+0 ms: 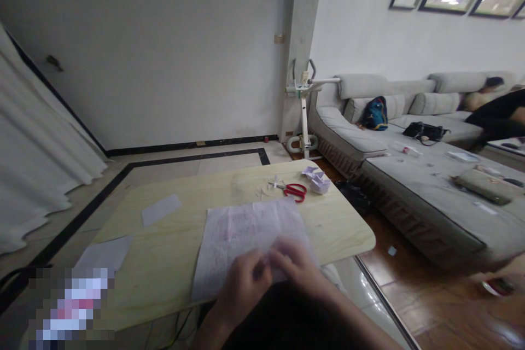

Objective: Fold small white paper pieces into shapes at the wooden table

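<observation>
Close to my body, above the near edge of a large creased sheet of paper [241, 229], my two hands meet. My left hand [249, 279] is closed, its fingers curled toward the right hand. My right hand [293, 262] is closed too, with thumb and fingers pinched beside the left fingertips and smeared by motion. Whatever lies between the fingers is too small and blurred to name. Beyond the sheet are red-handled scissors [295, 192] with thin paper strips around them. Folded paper pieces [318, 180] sit just right of the scissors.
The pale wooden table [164, 262] carries a small white paper [161, 210] and another white sheet [104, 254] on its left. A grey sofa [422, 191] with bags stands at right, where a person [500, 112] reclines. An exercise machine [304, 115] stands behind the table.
</observation>
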Available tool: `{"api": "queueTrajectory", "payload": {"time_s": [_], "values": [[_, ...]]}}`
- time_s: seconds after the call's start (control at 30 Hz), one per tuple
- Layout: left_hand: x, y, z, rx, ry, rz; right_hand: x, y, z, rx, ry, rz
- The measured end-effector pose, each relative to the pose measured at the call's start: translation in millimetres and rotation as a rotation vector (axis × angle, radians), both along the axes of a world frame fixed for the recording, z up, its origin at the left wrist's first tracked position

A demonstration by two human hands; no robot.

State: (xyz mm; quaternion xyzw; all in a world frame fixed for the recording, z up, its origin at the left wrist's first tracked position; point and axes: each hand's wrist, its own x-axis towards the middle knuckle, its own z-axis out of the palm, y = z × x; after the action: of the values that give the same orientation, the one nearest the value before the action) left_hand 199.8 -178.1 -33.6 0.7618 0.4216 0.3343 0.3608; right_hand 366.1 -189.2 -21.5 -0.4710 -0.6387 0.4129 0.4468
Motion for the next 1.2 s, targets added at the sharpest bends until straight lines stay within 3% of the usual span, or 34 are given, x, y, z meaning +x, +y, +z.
{"api": "queueTrajectory", "payload": {"time_s": [0.1,0.23,0.5,0.67,0.83,0.97,1.2], "values": [[2,-2,-2.4,-0.142,-0.089,0.001,1,-2,-0.3,0.007,0.028,0.001],[5,-4,0.9,-0.394,-0.169,-0.137,-2,-3,-4.3,0.008,0.108,-0.009],[-4,-5,1.8,-0.553,-0.233,-0.167,-2,-4,4.7,-0.143,0.06,0.157],[-4,-5,-6.5,-0.523,-0.286,-0.108,-5,-8,12.4,-0.161,0.09,0.171],[-2,-5,-8.1,-0.447,-0.306,-0.09,-7,-4,2.1,-0.18,0.186,0.123],[-3,-5,-11.2,-0.478,-0.277,-0.119,-5,-1,-4.5,-0.184,0.171,0.15],[-3,-7,-9.1,-0.538,-0.298,-0.06,-6,-5,4.2,-0.201,0.164,0.167]]}}
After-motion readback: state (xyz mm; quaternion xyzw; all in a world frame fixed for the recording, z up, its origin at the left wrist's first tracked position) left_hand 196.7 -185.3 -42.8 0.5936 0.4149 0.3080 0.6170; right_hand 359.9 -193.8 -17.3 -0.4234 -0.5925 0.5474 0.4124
